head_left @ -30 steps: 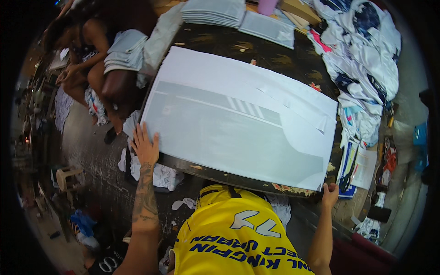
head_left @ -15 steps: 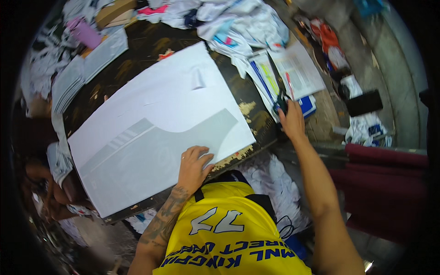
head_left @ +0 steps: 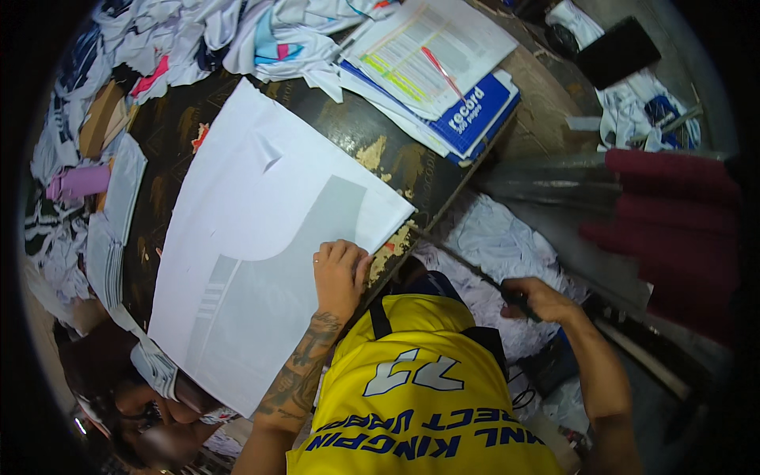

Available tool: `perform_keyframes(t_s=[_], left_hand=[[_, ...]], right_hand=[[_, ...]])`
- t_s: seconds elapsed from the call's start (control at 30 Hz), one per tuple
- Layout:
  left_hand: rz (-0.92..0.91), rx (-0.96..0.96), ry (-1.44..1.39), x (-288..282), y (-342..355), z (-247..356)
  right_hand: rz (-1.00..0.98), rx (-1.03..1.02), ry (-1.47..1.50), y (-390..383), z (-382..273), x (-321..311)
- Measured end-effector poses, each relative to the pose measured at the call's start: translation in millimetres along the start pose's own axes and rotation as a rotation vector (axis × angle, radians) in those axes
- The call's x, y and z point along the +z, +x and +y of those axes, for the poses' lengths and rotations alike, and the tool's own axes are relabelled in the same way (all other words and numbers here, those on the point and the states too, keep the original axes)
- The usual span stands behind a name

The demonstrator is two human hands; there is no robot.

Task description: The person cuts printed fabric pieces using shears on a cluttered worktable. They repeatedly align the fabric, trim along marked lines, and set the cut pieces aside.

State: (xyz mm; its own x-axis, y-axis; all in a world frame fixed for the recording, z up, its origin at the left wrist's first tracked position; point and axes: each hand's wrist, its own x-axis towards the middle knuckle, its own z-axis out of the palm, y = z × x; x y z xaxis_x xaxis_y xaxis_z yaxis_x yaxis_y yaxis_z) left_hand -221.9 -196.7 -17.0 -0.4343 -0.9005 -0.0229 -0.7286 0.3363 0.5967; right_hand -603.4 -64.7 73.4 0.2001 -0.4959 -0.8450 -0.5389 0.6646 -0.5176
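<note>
A white sheet (head_left: 212, 186) with a printed grey shape (head_left: 281, 289) lies on the dark, worn table (head_left: 166, 127). My left hand (head_left: 339, 281) is at the sheet's near right edge, its bent fingers pressed together on it. Long black scissors (head_left: 479, 271) are held in my right hand (head_left: 540, 301) beyond the table's edge, their tips pointing toward the sheet's right corner; whether the tips touch it I cannot tell. Under the scissors, lower down, is a pile of white scraps (head_left: 507, 226).
Crumpled fabrics (head_left: 182, 32) line the far side, with papers and a blue pad (head_left: 483, 119) at the back right. Folded grey pieces (head_left: 107, 261) and a pink bottle (head_left: 79, 180) are left. Another person (head_left: 158, 408) is low at left. Maroon cloth (head_left: 665, 229) is right.
The view has swung rightward. My left hand moved from the sheet's left edge to its right part. My right hand took the scissors from the papers and brought them down beside the table edge.
</note>
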Motion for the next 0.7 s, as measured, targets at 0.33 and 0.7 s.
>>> perform_keyframes(t_s=[0.33,0.7], left_hand=[[-0.078,0.156,0.068,-19.6,5.2,3.8],[-0.154,0.195,-0.049,-32.6,2.4,-16.8]], right_hand=[[-0.051,-0.351,0.064,107.9,-34.0,65.9],[0.012,-0.141,-0.021,96.3,-45.6,81.3]])
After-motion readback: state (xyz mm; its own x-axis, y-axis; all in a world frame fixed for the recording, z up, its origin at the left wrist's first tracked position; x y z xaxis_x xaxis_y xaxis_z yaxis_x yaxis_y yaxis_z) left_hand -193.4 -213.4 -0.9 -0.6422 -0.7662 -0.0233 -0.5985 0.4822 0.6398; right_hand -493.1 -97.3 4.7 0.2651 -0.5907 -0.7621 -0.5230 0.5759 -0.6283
